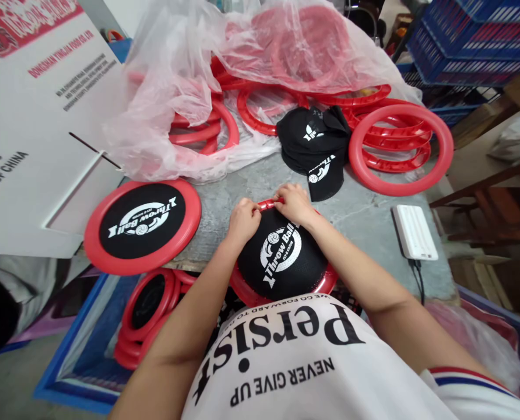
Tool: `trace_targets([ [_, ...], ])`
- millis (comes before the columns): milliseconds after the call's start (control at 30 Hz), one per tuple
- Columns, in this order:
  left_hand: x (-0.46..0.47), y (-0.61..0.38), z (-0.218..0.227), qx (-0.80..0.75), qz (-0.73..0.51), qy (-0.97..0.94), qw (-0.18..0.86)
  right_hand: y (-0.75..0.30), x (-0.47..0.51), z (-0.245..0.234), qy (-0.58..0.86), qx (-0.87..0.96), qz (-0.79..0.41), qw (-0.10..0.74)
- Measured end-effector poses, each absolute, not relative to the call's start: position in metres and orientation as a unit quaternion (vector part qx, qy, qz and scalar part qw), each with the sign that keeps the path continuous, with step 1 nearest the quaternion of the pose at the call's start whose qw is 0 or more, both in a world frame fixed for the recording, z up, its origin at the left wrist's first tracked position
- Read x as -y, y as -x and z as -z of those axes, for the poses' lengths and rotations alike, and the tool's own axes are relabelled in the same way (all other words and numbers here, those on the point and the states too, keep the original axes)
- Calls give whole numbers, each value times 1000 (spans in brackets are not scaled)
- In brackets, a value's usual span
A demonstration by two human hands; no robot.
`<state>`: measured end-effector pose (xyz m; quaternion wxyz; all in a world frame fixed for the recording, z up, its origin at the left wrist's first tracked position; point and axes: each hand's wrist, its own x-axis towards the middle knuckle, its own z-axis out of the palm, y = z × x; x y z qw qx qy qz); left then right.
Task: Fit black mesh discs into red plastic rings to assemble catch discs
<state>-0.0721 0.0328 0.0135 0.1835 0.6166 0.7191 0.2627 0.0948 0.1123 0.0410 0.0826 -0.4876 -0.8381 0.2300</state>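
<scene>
A red ring with a black printed fabric disc [286,259] over it leans between the table edge and my body. My left hand [245,219] pinches the fabric's edge at the ring's far rim. Close beside it, my right hand [294,203] presses its fingers on the same rim, where a strip of red shows. Beyond my hands lies a pile of black fabric discs [315,146] with white print. To the left, a red ring with its black printed disc fitted [141,224] rests at the table's edge.
Red rings [400,149] are stacked at the right, and a plastic bag [172,64] of more rings fills the back. A white power bank [414,232] with a cable lies right. Below left is a blue crate [74,332] holding rings. A carton [37,134] stands left.
</scene>
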Motion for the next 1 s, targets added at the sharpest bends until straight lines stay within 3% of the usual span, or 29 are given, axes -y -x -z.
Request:
trace_targets([
  [200, -31, 69, -16, -729, -262, -601, 198, -80, -119, -34, 422, 859, -283, 64],
  [467, -33, 67, -17, -743, -273, -576, 205, -81, -114, -23, 432, 834, -325, 114],
  [1000, -34, 65, -12, -746, -282, -577, 176, -81, -109, -28, 459, 817, -329, 120],
])
